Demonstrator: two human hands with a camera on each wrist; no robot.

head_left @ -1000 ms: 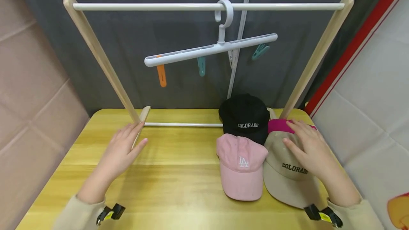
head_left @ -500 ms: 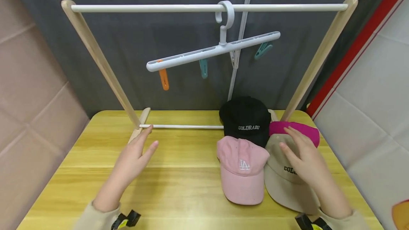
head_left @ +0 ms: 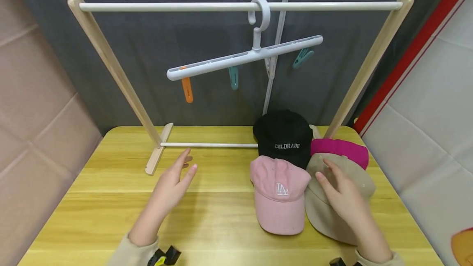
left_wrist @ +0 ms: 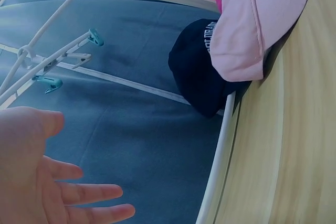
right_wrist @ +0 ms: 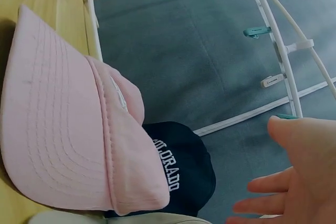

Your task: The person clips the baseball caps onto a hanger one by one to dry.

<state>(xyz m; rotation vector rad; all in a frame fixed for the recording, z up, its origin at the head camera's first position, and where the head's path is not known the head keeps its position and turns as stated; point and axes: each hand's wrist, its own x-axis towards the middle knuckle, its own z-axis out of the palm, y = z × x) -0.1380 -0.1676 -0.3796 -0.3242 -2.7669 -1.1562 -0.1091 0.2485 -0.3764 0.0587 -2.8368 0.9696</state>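
My left hand point(head_left: 171, 186) hovers over the left half of the table, fingers loosely extended and holding nothing. My right hand point(head_left: 343, 194) is above the beige cap point(head_left: 321, 216), its fingers relaxed; I cannot tell whether it touches the cap. Left of that cap lies a pink cap point(head_left: 278, 212) with white LA letters, its brim toward me. Behind the pink one sits a black cap point(head_left: 282, 132) reading COLORADO. A magenta cap point(head_left: 340, 150) shows behind the beige one, mostly covered. Overhead, a white clip hanger point(head_left: 245, 57) hangs tilted from the rack's white rod point(head_left: 166, 7).
Wooden posts point(head_left: 114, 69) of the rack rise on both sides, joined low down by a white bar point(head_left: 210, 145). An orange clip point(head_left: 187, 90) and teal clips point(head_left: 233, 78) dangle from the hanger. A grey curtain backs the yellow wooden table point(head_left: 111, 216).
My left hand has moved right and toward me, away from the rack's left foot. My right hand has drawn back and slightly left over the beige cap. The caps have stayed in place.
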